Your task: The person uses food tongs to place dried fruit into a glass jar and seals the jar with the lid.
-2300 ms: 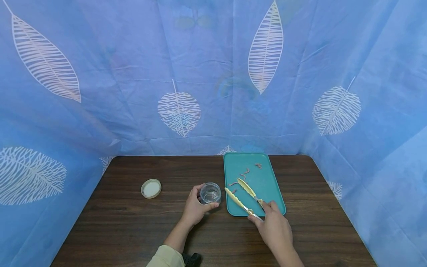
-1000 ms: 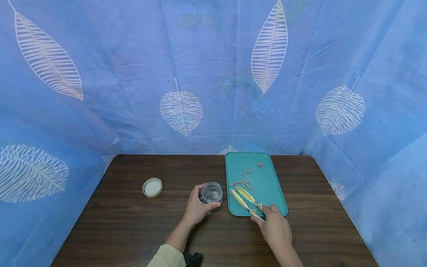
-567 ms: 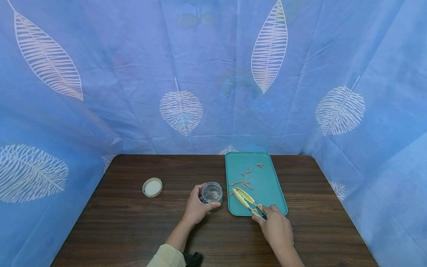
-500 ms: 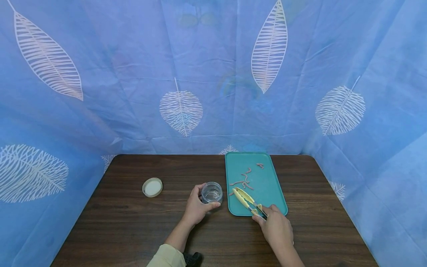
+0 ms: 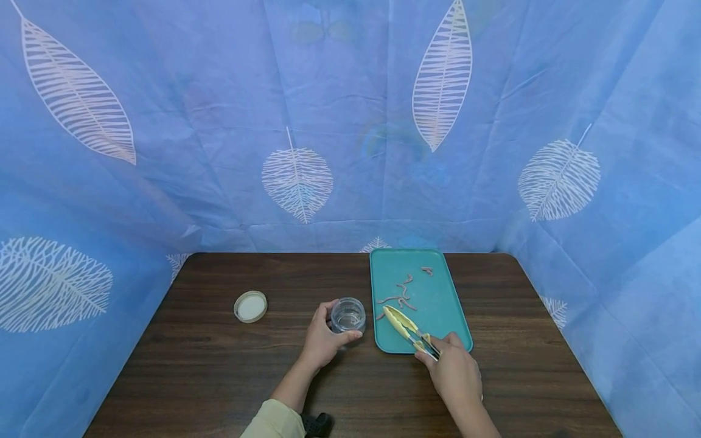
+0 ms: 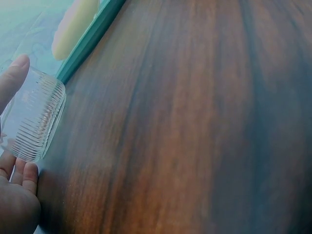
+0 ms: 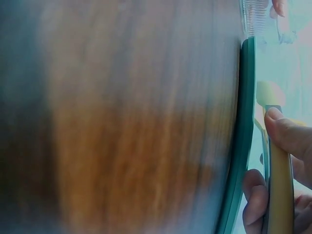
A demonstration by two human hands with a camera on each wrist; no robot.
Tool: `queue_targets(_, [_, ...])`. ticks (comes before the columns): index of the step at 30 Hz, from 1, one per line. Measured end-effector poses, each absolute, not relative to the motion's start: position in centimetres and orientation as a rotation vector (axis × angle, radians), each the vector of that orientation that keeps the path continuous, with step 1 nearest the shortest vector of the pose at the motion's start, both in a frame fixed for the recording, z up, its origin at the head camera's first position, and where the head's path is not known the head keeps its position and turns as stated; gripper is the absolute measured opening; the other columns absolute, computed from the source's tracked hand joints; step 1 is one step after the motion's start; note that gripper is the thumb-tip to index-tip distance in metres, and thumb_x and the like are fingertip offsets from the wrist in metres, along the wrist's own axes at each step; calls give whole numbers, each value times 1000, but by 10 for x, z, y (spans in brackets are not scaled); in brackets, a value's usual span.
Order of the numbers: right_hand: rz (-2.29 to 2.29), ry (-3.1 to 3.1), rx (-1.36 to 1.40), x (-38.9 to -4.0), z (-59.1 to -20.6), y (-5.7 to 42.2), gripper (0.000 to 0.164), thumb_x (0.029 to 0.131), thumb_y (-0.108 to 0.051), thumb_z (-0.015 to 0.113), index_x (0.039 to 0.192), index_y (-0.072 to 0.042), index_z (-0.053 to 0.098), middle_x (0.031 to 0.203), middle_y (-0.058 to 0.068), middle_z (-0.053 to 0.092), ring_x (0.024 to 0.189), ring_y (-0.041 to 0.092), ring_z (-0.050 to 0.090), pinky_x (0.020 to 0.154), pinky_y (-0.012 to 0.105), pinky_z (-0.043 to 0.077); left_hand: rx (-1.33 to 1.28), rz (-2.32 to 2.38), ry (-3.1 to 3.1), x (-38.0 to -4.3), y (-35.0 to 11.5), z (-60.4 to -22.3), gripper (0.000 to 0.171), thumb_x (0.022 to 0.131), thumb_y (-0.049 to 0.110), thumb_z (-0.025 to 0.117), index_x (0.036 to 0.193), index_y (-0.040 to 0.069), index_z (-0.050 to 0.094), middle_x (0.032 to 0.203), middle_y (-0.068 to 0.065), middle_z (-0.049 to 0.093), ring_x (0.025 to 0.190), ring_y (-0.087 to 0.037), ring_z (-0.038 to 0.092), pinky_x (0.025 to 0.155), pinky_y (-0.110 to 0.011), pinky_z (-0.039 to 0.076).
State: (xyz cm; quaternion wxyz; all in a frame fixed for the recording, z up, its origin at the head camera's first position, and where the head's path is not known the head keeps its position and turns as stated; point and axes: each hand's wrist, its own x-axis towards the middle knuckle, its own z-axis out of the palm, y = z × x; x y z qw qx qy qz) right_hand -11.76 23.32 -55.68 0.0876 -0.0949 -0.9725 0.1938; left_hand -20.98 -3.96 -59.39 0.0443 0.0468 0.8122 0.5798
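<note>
My left hand (image 5: 322,342) grips a clear ribbed jar (image 5: 348,315) that stands without its lid on the table, thumb on the near side. My right hand (image 5: 456,367) holds a pair of tongs (image 5: 403,325) with pale yellow tips and metal arms. The tongs are squeezed so their tips meet over the left front part of a teal tray (image 5: 446,325). Whether anything is pinched between the tips cannot be made out. Several pinkish, worm-like strips (image 5: 404,292) lie on the tray, one of them (image 5: 380,316) just left of the tips.
A round lid (image 5: 250,306) with a white inside lies on the dark wooden table (image 5: 208,365) to the left. Blue cloth (image 5: 350,182) with white leaf prints hangs behind and at both sides. The tray's left rim is close beside the jar.
My right hand has lowered the tongs toward the tray and squeezed their spread arms together, then lifted the tips very slightly. The left hand and jar stay in place.
</note>
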Motion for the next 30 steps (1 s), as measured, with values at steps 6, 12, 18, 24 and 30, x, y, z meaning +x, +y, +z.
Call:
queue_targets(6, [603, -2839, -268, -117, -558, 233, 51, 83, -32, 95, 124, -4, 82, 93, 9, 61, 64, 16, 54, 50, 31, 44, 135, 1755, 2487, -210, -40, -594, 91, 81, 34, 99, 155, 13, 50, 145, -16, 59, 130, -35, 62, 106, -53, 56])
queue_targets(12, [602, -2819, -258, -117, -558, 232, 51, 82, -31, 96, 123, -4, 82, 93, 9, 60, 63, 16, 51, 49, 31, 43, 143, 1772, 2467, -210, -40, -594, 91, 81, 35, 99, 155, 12, 50, 145, -16, 59, 130, -34, 62, 107, -53, 55])
queue_targets(18, [603, -2822, -262, -117, -559, 233, 51, 82, -32, 96, 123, -5, 82, 94, 9, 61, 63, 16, 54, 49, 32, 44, 139, 1768, 2473, -210, -40, -595, 91, 80, 36, 99, 154, 12, 50, 144, -16, 59, 130, -35, 62, 108, -54, 55])
queue_targets(24, [603, -2809, -246, -117, -557, 233, 50, 83, -32, 96, 122, -5, 82, 95, 8, 63, 64, 17, 57, 49, 33, 47, 132, 1759, 2485, -210, -40, -594, 91, 80, 36, 99, 153, 13, 51, 144, -15, 59, 130, -34, 62, 109, -55, 55])
queue_targets(30, [579, -2808, -224, -115, -552, 232, 49, 84, -34, 94, 122, -5, 82, 98, 10, 73, 71, 22, 68, 56, 39, 55, 137, 1766, 2480, -210, -40, -594, 90, 80, 36, 99, 153, 13, 51, 144, -15, 59, 129, -34, 62, 109, -55, 54])
